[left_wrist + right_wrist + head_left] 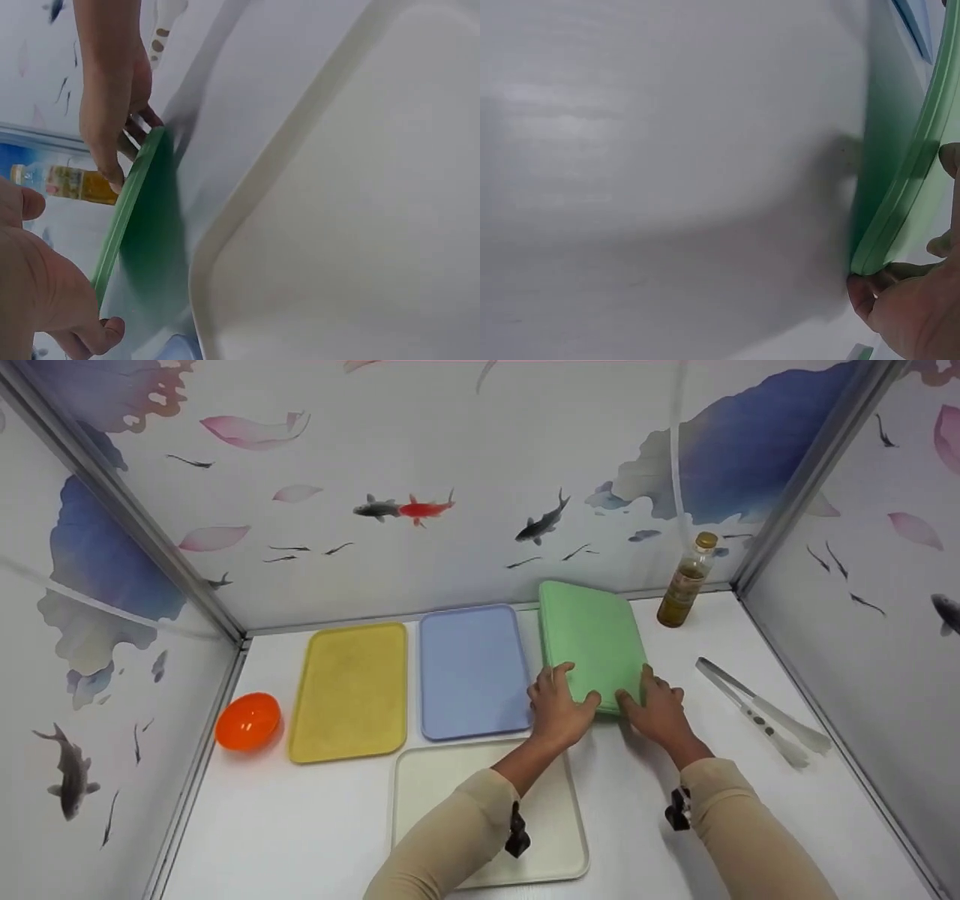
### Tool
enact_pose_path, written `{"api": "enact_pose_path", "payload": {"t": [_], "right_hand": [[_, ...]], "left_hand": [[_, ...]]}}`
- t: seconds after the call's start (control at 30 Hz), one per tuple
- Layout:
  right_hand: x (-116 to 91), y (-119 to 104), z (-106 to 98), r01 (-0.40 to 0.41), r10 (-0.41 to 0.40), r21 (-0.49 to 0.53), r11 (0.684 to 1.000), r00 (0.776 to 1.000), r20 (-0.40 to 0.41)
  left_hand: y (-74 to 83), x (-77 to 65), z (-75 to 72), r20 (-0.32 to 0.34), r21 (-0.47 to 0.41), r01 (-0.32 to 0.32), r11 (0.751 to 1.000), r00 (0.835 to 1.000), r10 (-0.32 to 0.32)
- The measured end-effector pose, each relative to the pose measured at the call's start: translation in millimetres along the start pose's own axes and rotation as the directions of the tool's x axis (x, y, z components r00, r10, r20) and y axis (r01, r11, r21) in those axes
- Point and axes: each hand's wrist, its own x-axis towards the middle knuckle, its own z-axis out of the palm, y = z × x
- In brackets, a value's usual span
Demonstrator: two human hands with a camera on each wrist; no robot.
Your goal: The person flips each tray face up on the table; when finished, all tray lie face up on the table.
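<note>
A green tray (596, 641) at the back right is gripped at its near end by both hands. My left hand (561, 711) holds its left near corner, and my right hand (661, 712) the right one, thumbs on the upper face. Its rim looks doubled in the right wrist view, but whether two trays are stacked I cannot tell. Seen from the left wrist, the green tray (129, 214) stands tilted, its near edge above the white table. Just left of it lies a blue tray (474, 671). A cream tray (487, 780) lies under my left forearm.
Farther left are a yellow tray (350, 694) and an orange bowl (248, 722). An oil bottle (684, 585) with a yellow cap stands at the back right. Metal tongs (757, 709) lie right of my right hand. Printed panels (465, 562) wall the table at back and sides.
</note>
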Motion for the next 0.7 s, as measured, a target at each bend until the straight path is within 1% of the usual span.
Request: {"api": "enact_pose_path", "payload": {"t": [0.17, 0.27, 0.4, 0.5, 0.57, 0.6, 0.7], "right_hand": [[2, -9, 3, 0.006, -0.007, 0.052, 0.999, 1.0, 0.024], [3, -15, 7, 0.031, -0.034, 0.075, 0.997, 0.999, 0.042], [7, -20, 10, 0.056, -0.059, 0.096, 0.994, 0.998, 0.03], [8, -23, 11, 0.05, -0.054, 0.133, 0.99, 0.998, 0.03], [9, -25, 12, 0.039, -0.047, 0.176, 0.984, 0.998, 0.042], [12, -21, 15, 0.04, -0.047, 0.194, 0.98, 0.998, 0.035], [13, -23, 16, 0.038, -0.048, 0.245, 0.969, 0.998, 0.035]], "left_hand": [[7.2, -0.9, -0.6, -0.079, -0.002, -0.074, 0.997, 0.994, 0.074], [12.7, -0.8, -1.2, -0.127, -0.01, -0.136, 0.991, 0.983, 0.133], [21.4, -0.2, -3.1, -0.168, -0.032, -0.214, 0.976, 0.964, 0.206], [26.7, -0.2, -5.3, -0.168, -0.033, -0.252, 0.967, 0.955, 0.243], [29.3, -0.1, -7.0, -0.158, -0.035, -0.267, 0.963, 0.953, 0.259], [30.4, 0.0, -7.7, -0.155, -0.033, -0.272, 0.962, 0.952, 0.264], [32.9, 0.2, -10.3, -0.14, -0.048, -0.286, 0.957, 0.951, 0.277]]}}
